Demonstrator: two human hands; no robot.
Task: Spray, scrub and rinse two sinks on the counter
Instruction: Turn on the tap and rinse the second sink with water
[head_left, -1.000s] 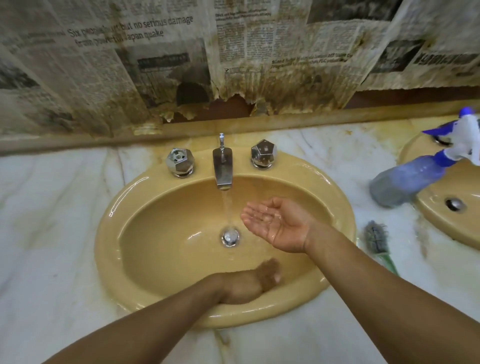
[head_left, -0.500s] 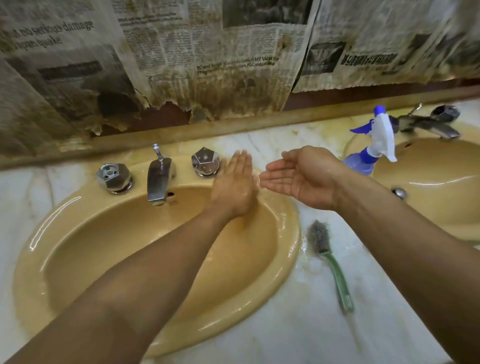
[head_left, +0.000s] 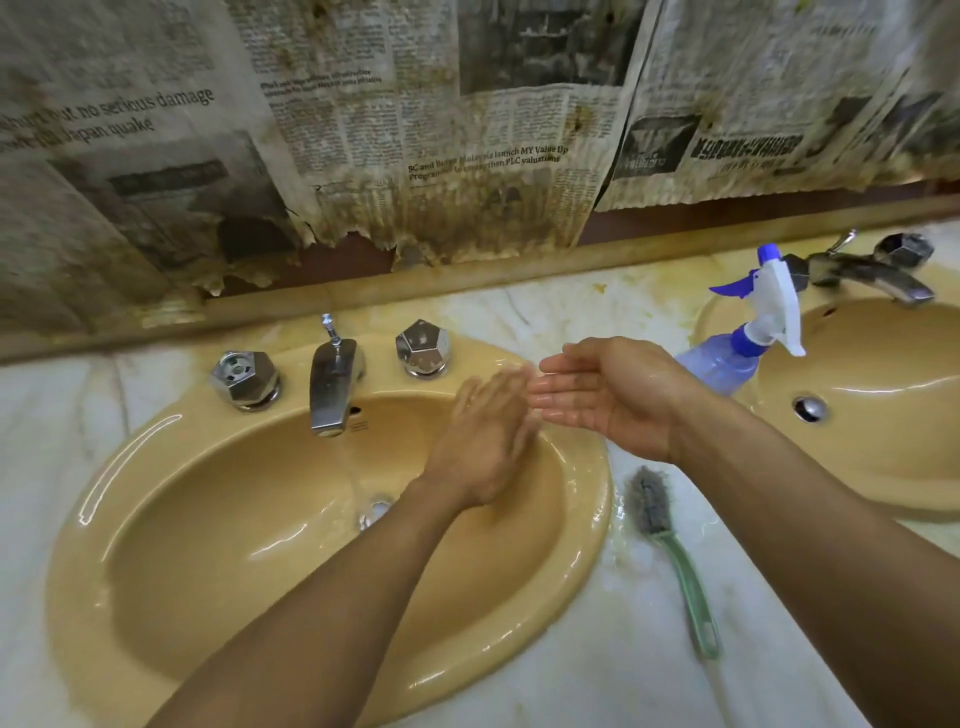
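Observation:
A yellow sink (head_left: 171, 525) fills the left and middle; its chrome tap (head_left: 330, 387) runs a thin stream toward the drain (head_left: 375, 512). My left hand (head_left: 485, 441), blurred, lies flat with straight fingers against the sink's back right wall and rim. My right hand (head_left: 605, 392) hovers palm up and wet, cupped loosely over the rim, fingertips close to the left hand. Neither hand holds anything. A second yellow sink (head_left: 883, 467) sits at the right. A blue spray bottle (head_left: 727, 358) stands between the sinks, and a green-handled brush (head_left: 670, 551) lies on the counter.
White marble counter (head_left: 597, 670) surrounds both sinks and is wet near the brush. Two chrome knobs (head_left: 244, 379) (head_left: 423, 345) flank the tap. The second sink has its own tap (head_left: 878, 273) and drain (head_left: 809, 408). Stained newspaper (head_left: 415, 130) covers the wall behind.
My left hand rose from the basin's front to the back right rim and now slides slightly downward. My right hand left the stream and stays cupped over the rim. The view shifted right.

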